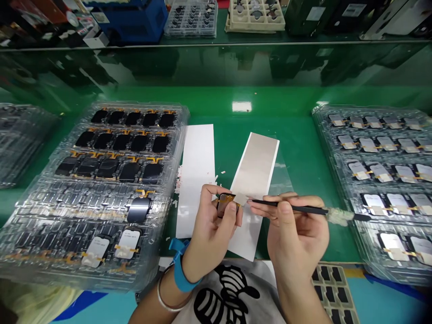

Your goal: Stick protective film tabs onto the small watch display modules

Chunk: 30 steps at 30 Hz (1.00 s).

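My left hand (216, 225) pinches a small display module (224, 203) with an orange flex cable along its upper edge. A black tool (297, 208), thin like tweezers and wrapped in pale tape near its back end, lies in the grip of my right hand (293, 229). At the tool's tip is a small light-grey sticker piece (240, 198), close against the module's right edge; whether it is stuck there I cannot tell. Below both hands lies a white-edged sheet with a grey strip (258, 162). Left of it is a white paper sheet (197, 175).
A clear tray (165, 189) of black display modules stands at left, more stacked trays (20, 139) beyond it. Another clear tray (340, 175) holds silver-backed modules at right. Small scraps (178, 180) litter the mat near the white sheet. A shelf edge (216, 45) crosses the back.
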Each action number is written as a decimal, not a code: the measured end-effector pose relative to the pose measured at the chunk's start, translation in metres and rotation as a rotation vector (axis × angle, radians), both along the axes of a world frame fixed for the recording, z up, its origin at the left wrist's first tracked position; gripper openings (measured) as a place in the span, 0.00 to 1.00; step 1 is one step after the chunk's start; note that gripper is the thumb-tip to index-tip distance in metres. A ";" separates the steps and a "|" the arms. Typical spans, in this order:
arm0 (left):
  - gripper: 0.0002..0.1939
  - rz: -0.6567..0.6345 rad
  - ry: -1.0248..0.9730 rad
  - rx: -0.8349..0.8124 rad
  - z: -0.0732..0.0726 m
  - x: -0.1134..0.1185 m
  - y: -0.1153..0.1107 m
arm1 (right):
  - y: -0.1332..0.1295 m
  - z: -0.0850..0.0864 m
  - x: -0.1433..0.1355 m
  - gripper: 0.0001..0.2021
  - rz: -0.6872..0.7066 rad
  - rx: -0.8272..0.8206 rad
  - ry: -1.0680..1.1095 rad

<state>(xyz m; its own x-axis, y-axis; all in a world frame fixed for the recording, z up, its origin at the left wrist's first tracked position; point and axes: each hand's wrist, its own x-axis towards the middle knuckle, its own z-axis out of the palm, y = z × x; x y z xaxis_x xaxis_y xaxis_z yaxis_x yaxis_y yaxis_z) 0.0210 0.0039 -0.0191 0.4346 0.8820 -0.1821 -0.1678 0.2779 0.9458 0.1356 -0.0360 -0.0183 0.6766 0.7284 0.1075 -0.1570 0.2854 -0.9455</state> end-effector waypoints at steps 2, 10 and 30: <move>0.08 -0.004 -0.005 0.006 -0.001 0.000 0.000 | 0.001 -0.001 0.000 0.04 0.005 -0.010 -0.011; 0.08 -0.004 -0.103 -0.043 -0.001 -0.005 -0.001 | 0.003 -0.006 -0.001 0.06 0.098 0.090 -0.003; 0.07 0.007 -0.090 -0.064 -0.003 -0.006 -0.003 | 0.001 -0.008 0.000 0.06 0.082 0.032 -0.082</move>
<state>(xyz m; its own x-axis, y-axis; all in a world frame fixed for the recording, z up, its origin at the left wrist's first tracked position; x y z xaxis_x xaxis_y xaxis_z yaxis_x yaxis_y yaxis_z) 0.0145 0.0009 -0.0219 0.4455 0.8729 -0.1988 -0.2534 0.3360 0.9071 0.1358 -0.0351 -0.0264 0.6026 0.7766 0.1839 -0.1040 0.3049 -0.9467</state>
